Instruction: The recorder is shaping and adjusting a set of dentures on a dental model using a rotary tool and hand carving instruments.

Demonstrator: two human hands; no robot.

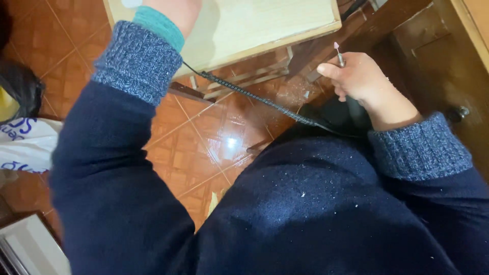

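Two hands are working apart, seen from my head looking down. My right hand (364,81) is gripping a slim rotary tool (340,60), fingers closed round its shaft, its long axis pointing up and away from me, pink tip (336,46) uppermost. A coiled black cord (244,94) is running leftward from it, under my left wrist. My left hand (175,10) is resting on a pale wooden board (265,23), mostly cut off, so I cannot tell its fingers' state.

Tile floor (204,147), white bag (23,145), dark cabinet w/ knob (462,111).
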